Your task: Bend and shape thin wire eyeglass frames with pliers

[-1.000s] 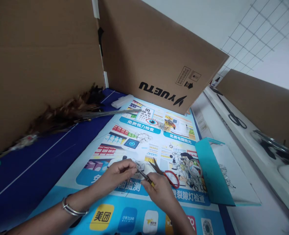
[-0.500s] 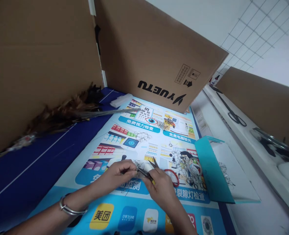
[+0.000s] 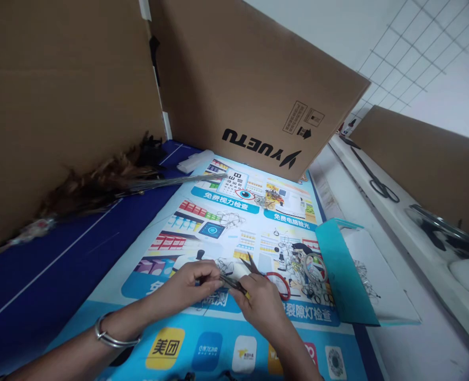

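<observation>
Pliers point(image 3: 234, 284) tilt flatter at lower centre, right fingers point(image 3: 254, 283) gripping; left fingers point(image 3: 211, 287) pinch wire point(image 3: 222, 273), seemingly unfinished.

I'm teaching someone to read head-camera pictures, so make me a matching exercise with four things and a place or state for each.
Things
1. Pliers
2. Red scissors
3. Bangle
4. Feathers

Places or states
A. around the left forearm
B. blades apart
C. by the left cardboard
D. in the right hand

Pairs: 1-D, 2-B, 3-A, 4-C
</observation>
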Demonstrator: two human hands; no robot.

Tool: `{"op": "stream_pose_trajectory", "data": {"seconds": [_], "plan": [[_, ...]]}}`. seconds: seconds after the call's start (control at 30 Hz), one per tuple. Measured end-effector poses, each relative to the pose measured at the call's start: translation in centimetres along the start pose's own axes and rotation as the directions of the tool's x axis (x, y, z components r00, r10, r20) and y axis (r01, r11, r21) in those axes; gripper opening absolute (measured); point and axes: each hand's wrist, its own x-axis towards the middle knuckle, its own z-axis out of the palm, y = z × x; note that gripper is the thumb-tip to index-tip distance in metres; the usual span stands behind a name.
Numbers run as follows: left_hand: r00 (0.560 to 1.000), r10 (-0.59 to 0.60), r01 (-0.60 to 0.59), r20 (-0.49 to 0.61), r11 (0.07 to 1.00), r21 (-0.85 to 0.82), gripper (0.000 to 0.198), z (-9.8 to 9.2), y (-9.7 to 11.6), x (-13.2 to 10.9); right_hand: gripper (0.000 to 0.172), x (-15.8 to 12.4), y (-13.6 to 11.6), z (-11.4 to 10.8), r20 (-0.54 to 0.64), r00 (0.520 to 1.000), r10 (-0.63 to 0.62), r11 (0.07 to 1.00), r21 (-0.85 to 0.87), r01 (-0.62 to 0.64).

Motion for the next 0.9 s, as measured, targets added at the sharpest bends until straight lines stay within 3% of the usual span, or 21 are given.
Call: {"op": "stream_pose_trajectory", "data": {"seconds": [0.67, 0.9], "plan": [[0.999, -0.045, 0.047, 0.013, 0.991, -0.125, 0.023, -0.15, -0.59, 0.07, 0.027, 0.04, 0.28, -0.02, 0.002, 1.0, -0.007, 1.0, 0.009, 0.007], [0.995, -0.072, 0.086, 0.066, 0.966, -0.243, 0.028, -0.35, -0.38, 0.11, 0.027, 0.04, 0.35, -0.04, -0.001, 1.0, -0.004, 0.999, 0.033, 0.004]]}}
